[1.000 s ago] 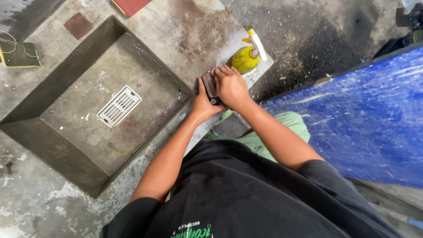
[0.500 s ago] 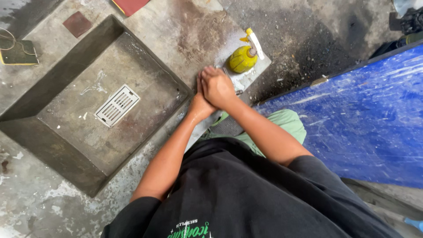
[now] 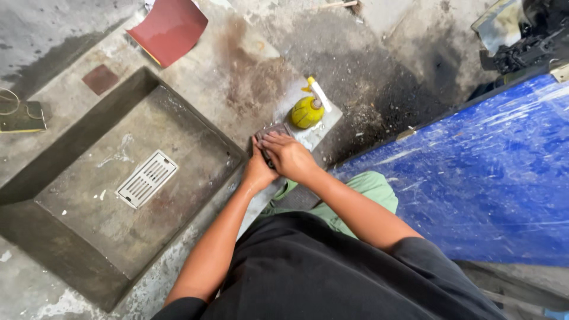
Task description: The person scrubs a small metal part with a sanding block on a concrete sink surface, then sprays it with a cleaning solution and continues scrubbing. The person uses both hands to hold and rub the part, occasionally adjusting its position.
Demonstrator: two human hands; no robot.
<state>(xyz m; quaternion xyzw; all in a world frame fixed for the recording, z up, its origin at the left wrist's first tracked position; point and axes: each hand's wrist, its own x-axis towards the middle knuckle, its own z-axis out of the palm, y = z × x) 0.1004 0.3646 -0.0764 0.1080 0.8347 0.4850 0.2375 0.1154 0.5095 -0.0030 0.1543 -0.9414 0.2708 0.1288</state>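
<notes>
Both hands meet at the near right corner of a grey concrete basin (image 3: 89,237). The right hand (image 3: 290,155) lies on top, fingers curled down over a small dark pad (image 3: 271,131), pressing it against the basin's rim. The left hand (image 3: 258,172) sits just under and beside it, closed around the pad's near end, with its fingers mostly hidden by the right hand. Only the far edge of the pad shows past the fingertips. Just beyond it, on a pale patch of the slab, stands a yellow spray bottle (image 3: 307,112) with a white nozzle, near the pad but not touching it. Inside the basin lies a white slotted drain grate (image 3: 146,178), well apart from the hands. A sheet of red sandpaper (image 3: 169,28) lies curled on the floor past the basin's far corner. To the right runs a scuffed blue panel (image 3: 492,178).
</notes>
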